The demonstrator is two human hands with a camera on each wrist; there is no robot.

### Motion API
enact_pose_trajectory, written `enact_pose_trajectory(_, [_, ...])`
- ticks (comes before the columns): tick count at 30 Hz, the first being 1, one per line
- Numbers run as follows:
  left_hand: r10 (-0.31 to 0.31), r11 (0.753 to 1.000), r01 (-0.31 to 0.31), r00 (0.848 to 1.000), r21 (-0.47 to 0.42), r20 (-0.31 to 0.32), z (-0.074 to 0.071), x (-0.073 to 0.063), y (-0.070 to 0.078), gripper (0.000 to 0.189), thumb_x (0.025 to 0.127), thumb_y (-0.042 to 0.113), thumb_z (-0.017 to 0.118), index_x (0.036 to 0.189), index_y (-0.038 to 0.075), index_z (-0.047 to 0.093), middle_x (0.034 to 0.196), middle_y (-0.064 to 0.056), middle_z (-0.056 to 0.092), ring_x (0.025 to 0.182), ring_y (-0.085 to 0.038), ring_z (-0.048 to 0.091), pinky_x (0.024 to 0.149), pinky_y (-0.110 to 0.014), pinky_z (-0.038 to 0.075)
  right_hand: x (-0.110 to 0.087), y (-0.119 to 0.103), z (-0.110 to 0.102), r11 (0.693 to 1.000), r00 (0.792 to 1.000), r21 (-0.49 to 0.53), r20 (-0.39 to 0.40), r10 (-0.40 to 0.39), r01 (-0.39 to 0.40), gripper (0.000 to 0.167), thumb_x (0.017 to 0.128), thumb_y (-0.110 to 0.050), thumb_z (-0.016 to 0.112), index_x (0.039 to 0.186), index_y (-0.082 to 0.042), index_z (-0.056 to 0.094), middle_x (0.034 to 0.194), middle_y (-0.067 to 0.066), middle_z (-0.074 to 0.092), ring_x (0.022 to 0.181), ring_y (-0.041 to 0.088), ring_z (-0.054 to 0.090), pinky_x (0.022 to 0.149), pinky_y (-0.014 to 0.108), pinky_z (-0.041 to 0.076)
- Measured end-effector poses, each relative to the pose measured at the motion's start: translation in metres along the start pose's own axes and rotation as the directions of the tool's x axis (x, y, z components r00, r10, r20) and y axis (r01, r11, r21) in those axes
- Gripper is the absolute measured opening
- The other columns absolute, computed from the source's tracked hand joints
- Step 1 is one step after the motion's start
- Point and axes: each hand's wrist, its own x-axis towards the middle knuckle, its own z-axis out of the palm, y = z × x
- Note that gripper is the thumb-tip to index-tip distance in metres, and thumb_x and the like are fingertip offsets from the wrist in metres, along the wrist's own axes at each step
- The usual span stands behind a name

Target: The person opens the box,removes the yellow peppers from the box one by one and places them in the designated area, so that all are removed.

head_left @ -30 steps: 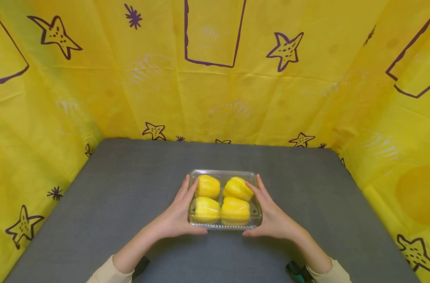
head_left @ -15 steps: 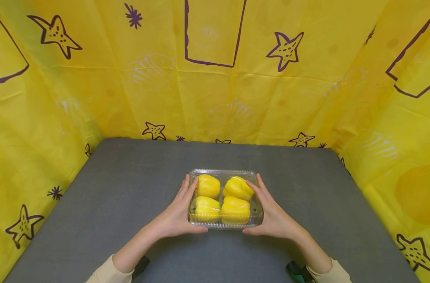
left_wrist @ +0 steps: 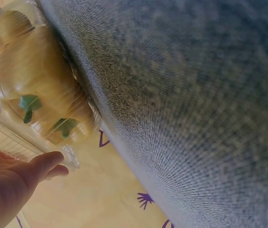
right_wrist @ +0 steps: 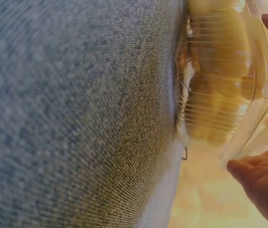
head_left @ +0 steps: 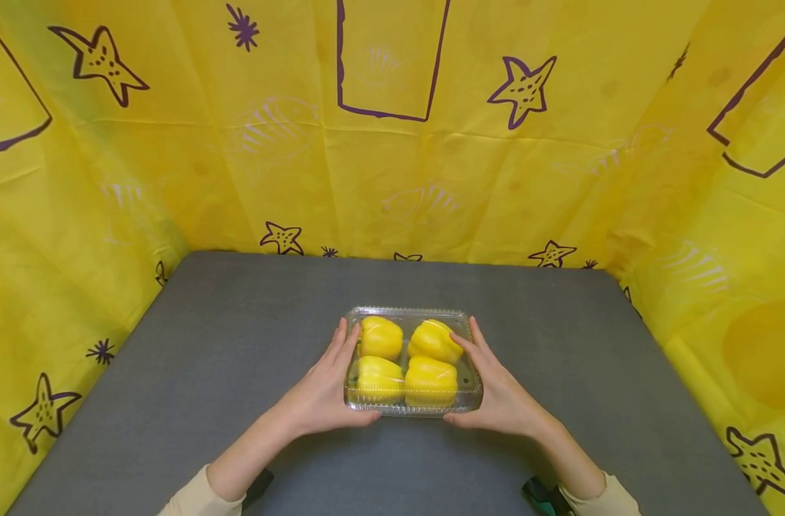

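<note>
Several yellow bell peppers [head_left: 431, 381] sit in two rows inside a clear plastic clamshell container [head_left: 401, 411] with ribbed edges. My left hand [head_left: 321, 394] grips its left side, fingers along the edge and thumb at the front rim. On the opposite side my right hand [head_left: 503, 396] holds it the same way, one fingertip over the top. Green stems [left_wrist: 29, 103] show through the plastic in the left wrist view. The right wrist view has the container [right_wrist: 264, 90] close beside the dark surface, with the right thumb [right_wrist: 241, 167] at its rim.
Under the container lies a dark grey table [head_left: 250, 308]. Yellow cloth [head_left: 392, 165] printed with starfish and fish surrounds its back and sides. Dark straps [head_left: 539, 494] show by the light sleeves [head_left: 205, 494].
The container has shifted very slightly away and to the right, with both hands still holding it. Otherwise the scene is nearly the same.
</note>
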Motion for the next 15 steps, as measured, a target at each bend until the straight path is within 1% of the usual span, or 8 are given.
enact_pose_trajectory(5, [0.005,0.999,-0.004,1.000,0.038,-0.019,0.0002,0.0010,-0.0009,0.129,0.062,0.054,0.085,0.156,0.005,0.012,0.161,-0.021,0.003,0.138,-0.043,0.029,0.097,-0.056,0.043,-0.0001,-0.0002,-0.0003,1.000,1.000,-0.019,-0.014,0.004,-0.005,0.115,0.061,-0.046,0.090,0.154,-0.017,0.029,0.164,0.003,-0.005,0.142,0.038,0.023,0.099,0.063,0.038])
enact_pose_trajectory(12, [0.016,0.995,-0.013,0.999,0.102,-0.029,-0.0013,0.0016,-0.0008,0.124,0.063,0.056,0.082,0.155,0.004,0.018,0.160,-0.021,0.008,0.132,-0.045,0.040,0.090,-0.056,0.048,0.0004,-0.0004,-0.0006,1.000,1.000,-0.023,-0.025,0.009,-0.009,0.113,0.061,-0.046,0.090,0.153,-0.017,0.031,0.164,0.003,-0.003,0.141,0.040,0.025,0.097,0.065,0.039])
enact_pose_trajectory(15, [0.016,0.993,-0.012,0.999,0.118,-0.028,-0.0019,0.0018,-0.0004,0.122,0.064,0.056,0.081,0.155,0.005,0.019,0.161,-0.021,0.009,0.130,-0.045,0.042,0.089,-0.056,0.049,0.0013,0.0000,-0.0006,1.000,1.000,-0.026,-0.026,0.004,-0.004,0.113,0.062,-0.047,0.089,0.153,-0.016,0.030,0.164,0.004,-0.003,0.141,0.042,0.025,0.096,0.066,0.039])
